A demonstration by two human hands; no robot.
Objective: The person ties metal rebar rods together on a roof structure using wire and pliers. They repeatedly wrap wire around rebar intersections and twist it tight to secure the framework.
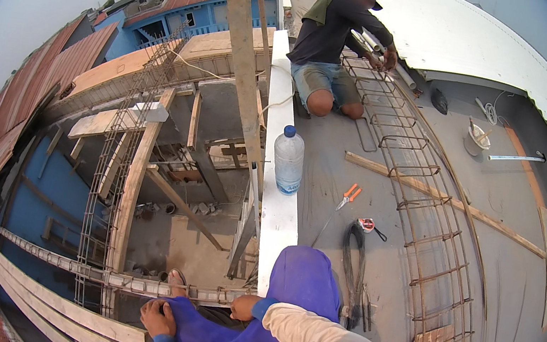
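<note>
My left hand (158, 318) rests against my bent knee in purple trousers (204, 339), fingers loosely curved and apart, nothing visible in them. Just right of it, my right hand (243, 307) is closed beside the end of a narrow reinforced beam (197, 293); whatever lies inside the fingers is hidden. Beyond my other knee, orange-handled pliers (349, 196), a tape measure (366, 225) and a looped dark cord (351, 255) lie on the grey slab. A large water bottle (288, 161) with a blue cap stands upright on the white wall top (279, 226).
A co-worker (336, 45) kneels at the far end of a long rebar cage (419, 201), hands on it. Left of the wall, the floor drops to a lower level (197, 245) among timber props (136, 178). A wooden batten (494, 224) crosses under the cage; a bucket (477, 140) stands right.
</note>
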